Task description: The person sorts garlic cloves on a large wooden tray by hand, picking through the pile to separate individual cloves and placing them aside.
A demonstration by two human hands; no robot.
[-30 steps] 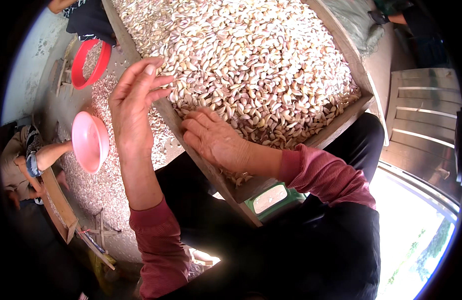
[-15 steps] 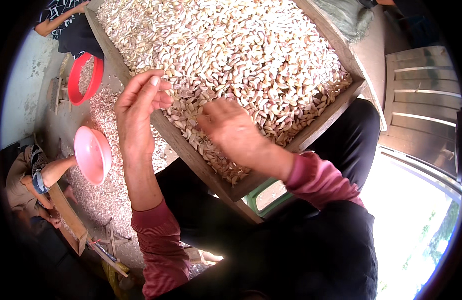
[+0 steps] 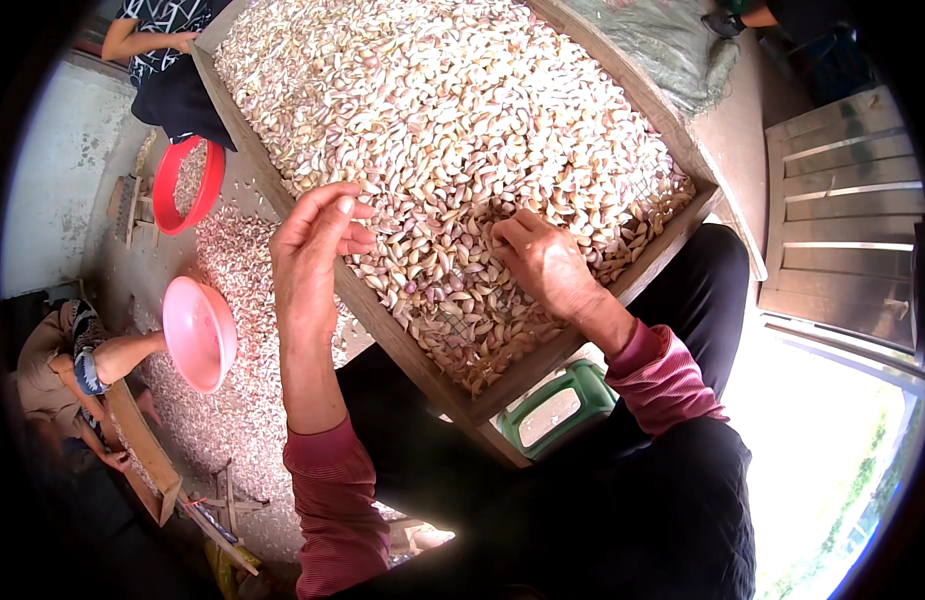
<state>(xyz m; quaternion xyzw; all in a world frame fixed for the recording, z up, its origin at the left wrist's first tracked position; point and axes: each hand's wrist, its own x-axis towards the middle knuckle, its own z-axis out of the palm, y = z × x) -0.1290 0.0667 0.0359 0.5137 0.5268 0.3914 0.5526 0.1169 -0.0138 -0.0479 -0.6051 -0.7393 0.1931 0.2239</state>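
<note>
A wide wooden tray [image 3: 623, 285] full of loose garlic cloves [image 3: 453, 110] rests across my lap, its near corner pointing toward me. My right hand [image 3: 551, 262] is curled, fingertips down among the cloves in the near part of the tray; what they grip is hidden. Over the tray's left side my left hand [image 3: 318, 240] hovers with fingers bent and thumb close to the index finger. Anything between them is too small to make out. A mesh bottom [image 3: 461, 325] shows through where the cloves lie thin near the corner.
Cloves and skins cover the floor [image 3: 253, 290] at left. A red basin [image 3: 215, 190] and a pink bowl [image 3: 200, 335] stand there. Two people sit at the left, one beside a wooden tray [image 3: 143, 440]. Below my tray is a green stool [image 3: 558, 410]; a slatted metal panel [image 3: 843, 200] stands at right.
My right hand has moved right and slightly away from the near left edge, uncovering cloves and mesh there. The left hand keeps its bent shape. The whole view has shifted a little.
</note>
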